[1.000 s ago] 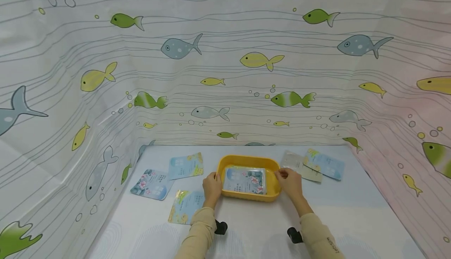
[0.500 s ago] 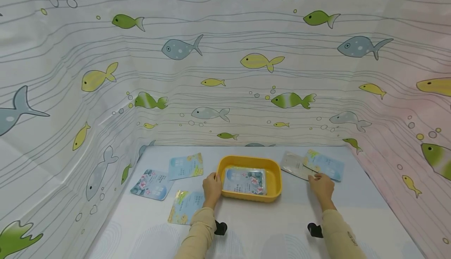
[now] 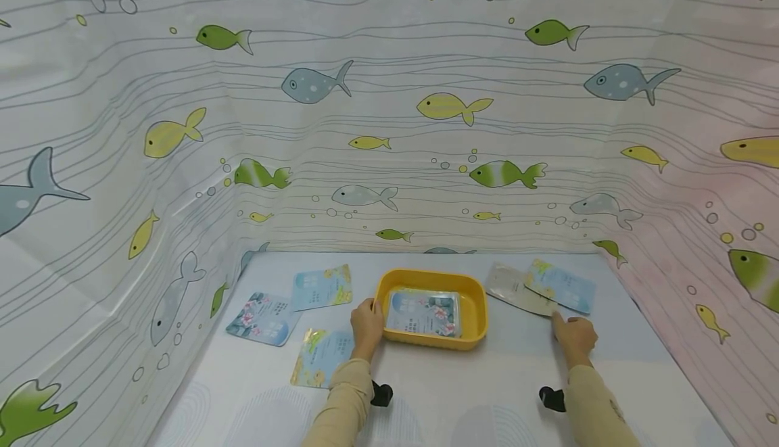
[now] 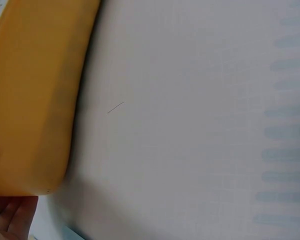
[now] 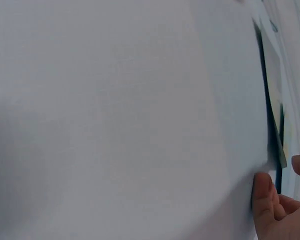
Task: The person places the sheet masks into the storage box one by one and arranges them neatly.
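A yellow tray point(image 3: 479, 328) stands mid-table with a flat printed packet point(image 3: 424, 313) in it, blue-grey with pink flowers. My left hand point(image 3: 367, 328) grips the tray's left end. In the left wrist view, the fingers point(image 4: 17, 215) lie against the tray's end wall point(image 4: 35, 100), partly hidden by it. At the right, my right hand point(image 3: 575, 339) is at the near corner of a beige packet point(image 3: 514, 288). In the right wrist view, thumb and fingers point(image 5: 262, 187) stand apart around that packet's corner point(image 5: 277, 115), with no clear grip. A blue packet point(image 3: 562, 285) overlaps the beige one.
Left of the tray lie three more packets: a blue one point(image 3: 321, 287), a flowered one point(image 3: 262, 318) and a yellow-edged one point(image 3: 321, 358) partly behind the left forearm. Fish-printed sheeting point(image 3: 438, 163) encloses the table point(image 3: 462, 393) at the back and sides.
My right hand has left the tray's right end and moved right to the beige packet's near corner. The left hand and tray have stayed in place.
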Motion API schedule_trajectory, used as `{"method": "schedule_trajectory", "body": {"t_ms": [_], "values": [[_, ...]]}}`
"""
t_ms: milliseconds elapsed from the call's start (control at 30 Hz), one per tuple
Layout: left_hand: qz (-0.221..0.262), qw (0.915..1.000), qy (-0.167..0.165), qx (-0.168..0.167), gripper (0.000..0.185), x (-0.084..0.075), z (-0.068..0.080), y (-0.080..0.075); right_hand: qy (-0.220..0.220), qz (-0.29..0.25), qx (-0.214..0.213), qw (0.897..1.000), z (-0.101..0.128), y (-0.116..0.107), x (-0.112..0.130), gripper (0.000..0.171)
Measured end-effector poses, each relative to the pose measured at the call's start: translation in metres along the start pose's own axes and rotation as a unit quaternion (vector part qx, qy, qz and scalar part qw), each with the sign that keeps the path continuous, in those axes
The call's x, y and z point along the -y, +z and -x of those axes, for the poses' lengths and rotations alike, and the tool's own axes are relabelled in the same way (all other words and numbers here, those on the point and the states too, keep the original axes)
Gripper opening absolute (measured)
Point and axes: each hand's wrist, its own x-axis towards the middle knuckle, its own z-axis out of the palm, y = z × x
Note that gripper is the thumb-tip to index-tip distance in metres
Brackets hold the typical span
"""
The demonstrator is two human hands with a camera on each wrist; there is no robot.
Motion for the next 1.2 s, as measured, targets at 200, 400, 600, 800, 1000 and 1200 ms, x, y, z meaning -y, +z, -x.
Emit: {"method": "schedule_trajectory", "body": {"t_ms": [200,400,600,800,1000,1200], "values": [[0.001,1.0000,0.008,-0.002,0.023,0.003,-0.001,0.001,0.010,-0.035,-0.001,0.999,-0.006,0.002,-0.001,0.051],[0.004,0.9999,0.010,-0.003,0.023,0.003,-0.001,0.001,0.062,-0.172,0.019,0.983,-0.015,0.010,-0.004,0.042],[-0.001,0.9999,0.012,-0.005,0.024,0.002,-0.001,0.001,0.113,-0.252,0.029,0.961,-0.020,0.015,-0.006,0.034],[0.001,0.9999,0.007,-0.007,0.023,0.002,-0.002,0.002,0.126,-0.265,0.033,0.955,-0.018,0.014,-0.003,0.033],[0.000,1.0000,0.004,-0.005,0.023,0.002,-0.002,0.002,0.115,-0.276,0.054,0.953,-0.008,0.010,-0.003,0.044],[-0.005,1.0000,0.005,-0.002,0.023,0.003,-0.002,0.002,0.102,-0.270,0.060,0.956,0.001,0.005,-0.008,0.045]]}}
